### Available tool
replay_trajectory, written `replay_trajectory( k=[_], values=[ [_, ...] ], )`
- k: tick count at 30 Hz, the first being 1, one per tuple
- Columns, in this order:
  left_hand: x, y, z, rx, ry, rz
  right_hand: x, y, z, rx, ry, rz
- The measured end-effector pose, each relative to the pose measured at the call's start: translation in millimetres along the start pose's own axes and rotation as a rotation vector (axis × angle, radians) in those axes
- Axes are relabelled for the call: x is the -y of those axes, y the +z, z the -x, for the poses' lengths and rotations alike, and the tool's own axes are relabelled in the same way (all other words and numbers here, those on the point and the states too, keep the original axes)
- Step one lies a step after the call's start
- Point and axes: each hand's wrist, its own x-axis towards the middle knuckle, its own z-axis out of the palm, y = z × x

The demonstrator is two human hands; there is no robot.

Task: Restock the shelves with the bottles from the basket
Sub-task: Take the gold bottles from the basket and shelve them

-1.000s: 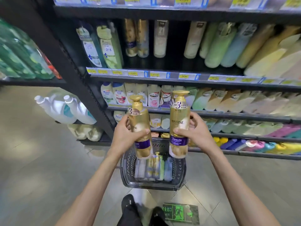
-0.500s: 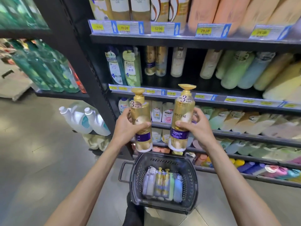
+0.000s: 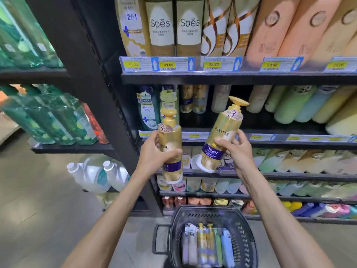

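Glossy gold plastic, cylindrical, purple-banded: left pump bottle (image 3: 171,149) upright with the left hand (image 3: 154,154) wrapped round it, right pump bottle (image 3: 222,136) tilted with the right hand (image 3: 238,149) clamped on it — both before the black metal shelves (image 3: 231,79), above the slotted dark basket (image 3: 244,236).

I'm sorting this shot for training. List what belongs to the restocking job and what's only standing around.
Job: upright gold bottle in the left grip; tilted gold bottle in the right grip; basket; bottles lying in it; matching gold bottles on the middle shelf.
Standing by: green bottles on the side rack; white jugs; Spes bottles; peach bottles.
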Motion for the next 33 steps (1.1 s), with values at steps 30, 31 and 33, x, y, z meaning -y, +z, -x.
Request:
replay_trajectory(
  k=[30, 31, 33],
  values=[
    [8.2, -24.0, -49.6, 0.004, 0.001, -0.02, -0.5, 72.2, -87.0, -0.381, 0.043, -0.335],
    [8.3, -25.1, -50.6, 0.005, 0.005, -0.018, -1.7, 73.8, -89.2, -0.395, 0.034, -0.314],
    [7.8, -27.0, -52.2, 0.009, 0.016, -0.016, -3.3, 74.9, -93.5, -0.405, -0.003, -0.247]
  ],
)
